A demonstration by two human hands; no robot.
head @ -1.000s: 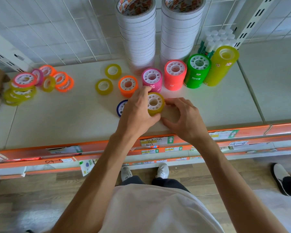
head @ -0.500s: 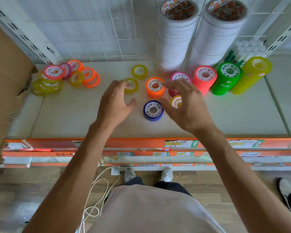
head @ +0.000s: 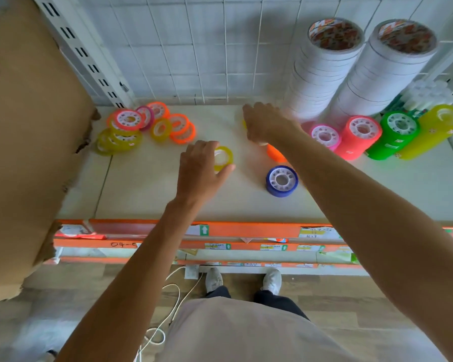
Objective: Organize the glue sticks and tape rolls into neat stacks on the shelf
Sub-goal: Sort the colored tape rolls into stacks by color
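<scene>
Your hands have left the blue roll (head: 281, 181), which now sits alone nearest you, and spread out to the loose yellow ones, so gathering singles looks like your current step. Your left hand (head: 200, 171) has closed its fingers around a yellow roll (head: 223, 158) left of centre. Farther back, your right hand (head: 266, 124) covers another yellow roll (head: 244, 124); grip unclear. The jumbled pile (head: 144, 126) waits far left.
</scene>
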